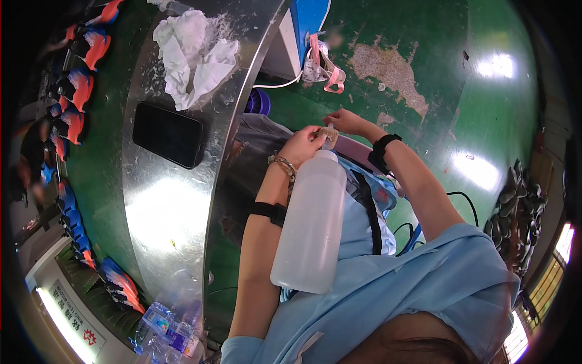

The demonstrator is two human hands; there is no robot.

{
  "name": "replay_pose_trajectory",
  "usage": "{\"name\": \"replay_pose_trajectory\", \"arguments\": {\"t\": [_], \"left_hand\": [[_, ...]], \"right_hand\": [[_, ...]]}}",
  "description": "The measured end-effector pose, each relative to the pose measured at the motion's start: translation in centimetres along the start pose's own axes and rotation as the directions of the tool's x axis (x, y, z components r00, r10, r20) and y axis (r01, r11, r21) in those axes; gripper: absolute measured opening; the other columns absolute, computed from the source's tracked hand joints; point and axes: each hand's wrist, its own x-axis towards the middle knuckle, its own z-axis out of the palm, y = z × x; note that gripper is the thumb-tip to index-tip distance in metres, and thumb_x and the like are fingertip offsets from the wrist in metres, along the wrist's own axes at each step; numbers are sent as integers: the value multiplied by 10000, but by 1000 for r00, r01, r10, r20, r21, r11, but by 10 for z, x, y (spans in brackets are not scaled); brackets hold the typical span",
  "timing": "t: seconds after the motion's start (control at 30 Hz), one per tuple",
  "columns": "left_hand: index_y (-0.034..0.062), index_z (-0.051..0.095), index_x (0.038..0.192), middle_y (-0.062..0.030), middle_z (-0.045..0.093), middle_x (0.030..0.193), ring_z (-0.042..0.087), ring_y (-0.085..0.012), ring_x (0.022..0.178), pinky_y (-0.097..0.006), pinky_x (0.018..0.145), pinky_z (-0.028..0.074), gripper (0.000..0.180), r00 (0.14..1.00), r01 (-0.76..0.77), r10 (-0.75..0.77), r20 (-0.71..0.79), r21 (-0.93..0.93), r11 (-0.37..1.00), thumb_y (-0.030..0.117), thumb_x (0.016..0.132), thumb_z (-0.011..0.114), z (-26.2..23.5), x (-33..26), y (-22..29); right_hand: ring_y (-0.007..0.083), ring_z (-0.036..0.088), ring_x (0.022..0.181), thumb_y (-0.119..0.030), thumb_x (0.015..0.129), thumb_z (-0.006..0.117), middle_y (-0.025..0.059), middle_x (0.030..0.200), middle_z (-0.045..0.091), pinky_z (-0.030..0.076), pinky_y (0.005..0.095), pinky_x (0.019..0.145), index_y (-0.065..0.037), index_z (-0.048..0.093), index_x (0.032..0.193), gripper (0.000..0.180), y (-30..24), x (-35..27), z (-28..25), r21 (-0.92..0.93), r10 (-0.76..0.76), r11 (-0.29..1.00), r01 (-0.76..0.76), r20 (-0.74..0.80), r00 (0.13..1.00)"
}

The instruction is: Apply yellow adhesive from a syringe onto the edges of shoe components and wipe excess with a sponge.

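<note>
A large translucent white plastic bottle (309, 224) lies slanted in front of my light blue shirt, its white cap end (325, 155) pointing away from me. At that end, my left hand (301, 145) is closed with thumb and fingers around a small tan, rough-looking piece (330, 134) by the bottle's nozzle. Just beyond it, my right hand (345, 122) is closed in a pinch close to the tip of that piece. What sits between the right fingertips is too small to name. The bottle's body runs alongside my left forearm.
On the metal table (209, 139) to the left lie a black phone (168, 134) and crumpled white paper (191, 57). Clear plastic bottles (167, 333) stand near its lower end. Red-and-blue shaped parts (76, 91) line a rack farther left. A purple round object (258, 102) sits beneath the table edge.
</note>
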Motion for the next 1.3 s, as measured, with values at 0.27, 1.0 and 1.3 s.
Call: {"name": "replay_pose_trajectory", "arguments": {"t": [0.27,1.0,1.3], "left_hand": [[-50,452,1188,-156,571,1074,545,-185,987,-283,826,437,399,994,-111,112,-16,84,990,175,875,554,-2,4,-7],[-73,449,1152,-113,599,1001,579,-129,878,-248,744,472,415,997,67,-63,46,-103,992,108,824,629,-1,-1,11],[-74,464,1131,-107,606,987,585,-125,858,-253,739,477,383,998,51,-44,51,-162,985,86,823,626,-2,3,6]], "right_hand": [[246,613,778,-284,848,502,164,842,651,455,339,729,-34,656,966,316,-4,-1,-1,-33,-27,999,26,-41,999],[259,607,768,-313,831,487,159,855,646,458,357,726,-31,642,996,362,6,2,14,46,17,999,-14,-64,998],[187,593,756,-301,859,465,111,837,650,460,309,714,-8,629,1025,375,1,1,9,25,3,1000,-2,-17,1000]]}}
